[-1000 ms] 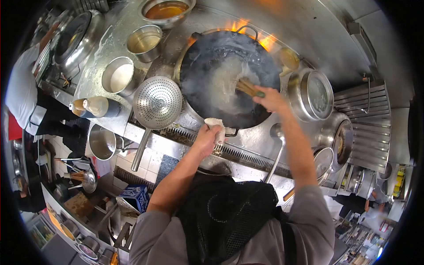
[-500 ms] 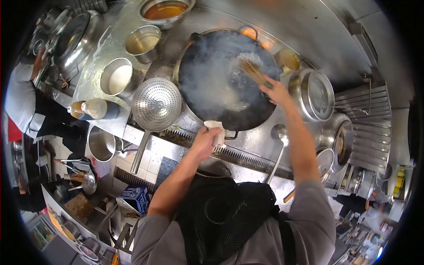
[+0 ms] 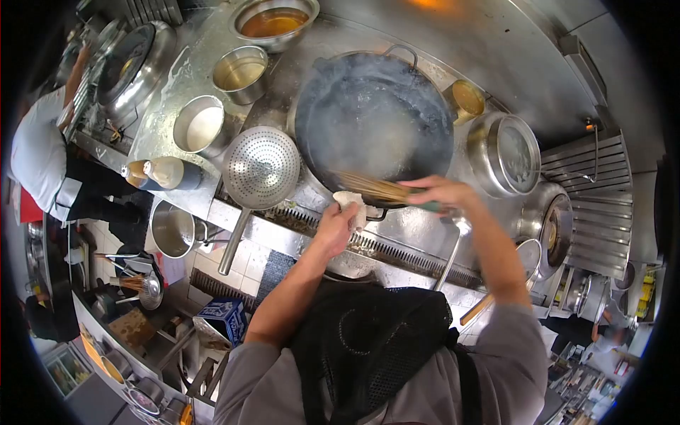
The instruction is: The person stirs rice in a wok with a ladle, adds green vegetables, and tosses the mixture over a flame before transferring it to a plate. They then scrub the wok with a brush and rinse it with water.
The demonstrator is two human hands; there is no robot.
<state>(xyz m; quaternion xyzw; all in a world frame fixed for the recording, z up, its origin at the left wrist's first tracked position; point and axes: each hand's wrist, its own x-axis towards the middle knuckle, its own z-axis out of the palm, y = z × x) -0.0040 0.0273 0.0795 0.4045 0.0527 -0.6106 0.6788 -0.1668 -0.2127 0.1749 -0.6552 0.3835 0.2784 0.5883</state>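
A large black wok (image 3: 375, 85) sits on the stove, with steam over its wet inside. My left hand (image 3: 336, 225) is closed around a folded whitish cloth (image 3: 352, 207) at the wok's near edge, by its handle. To the right, my right hand (image 3: 443, 195) grips a bamboo wok brush (image 3: 372, 187) by its green-banded handle. The brush lies nearly level across the near rim, bristles pointing left; motion smears it a little. Left of the wok rests a perforated strainer (image 3: 261, 167). A ladle (image 3: 453, 244) lies below my right hand.
Metal pots with pale liquid (image 3: 199, 125) and amber liquid (image 3: 275, 25) stand left of the wok. Sauce bottles (image 3: 164, 172) are at the counter's edge. A lidded pot (image 3: 513, 154) stands right. At far left, a person in white (image 3: 42, 142) works.
My right hand has brought the brush out of the wok's middle, toward me, and turned its bristles left. The orange glow behind the wok's rim has gone. My left hand keeps the cloth.
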